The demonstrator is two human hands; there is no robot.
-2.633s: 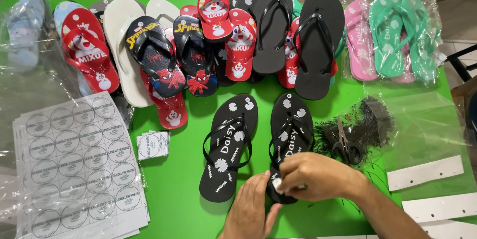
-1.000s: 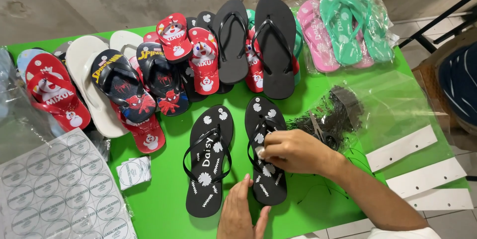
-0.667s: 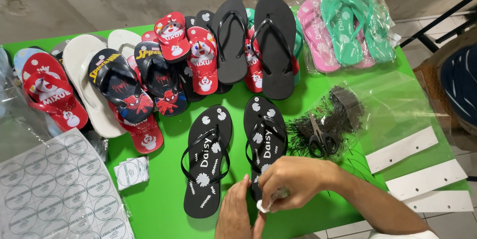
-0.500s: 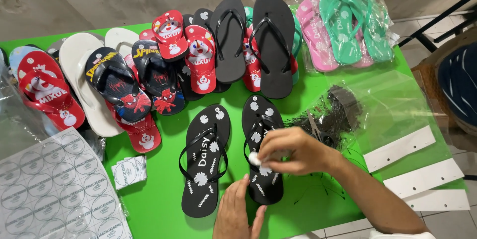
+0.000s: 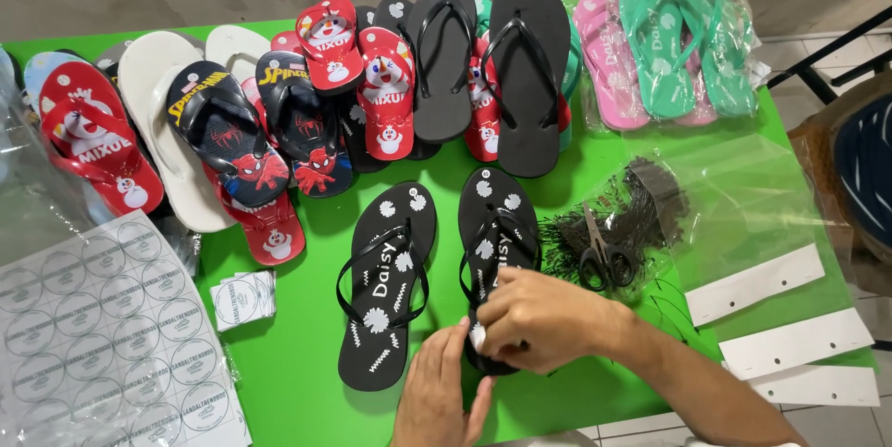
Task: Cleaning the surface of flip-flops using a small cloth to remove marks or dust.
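Since half a second ago the right hand (image 5: pixel 548 322) has slid nearer, fingers pinching a small white sticker (image 5: pixel 478 337) at the heel of the right black flip-flop (image 5: pixel 495 243); left hand (image 5: pixel 439 399) flat beside it, fingers loose on the green table (image 5: pixel 297 382)

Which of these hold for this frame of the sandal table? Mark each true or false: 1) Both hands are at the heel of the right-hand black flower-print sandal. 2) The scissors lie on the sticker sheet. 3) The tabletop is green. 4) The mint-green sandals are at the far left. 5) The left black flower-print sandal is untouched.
1) True: the right hand and the left hand meet at the heel of the right black sandal.
2) False: the scissors lie on the black ties right of that sandal; the sticker sheet is far left.
3) True: the table is green.
4) False: the mint-green sandals are at the far right.
5) True: the left black sandal lies free.
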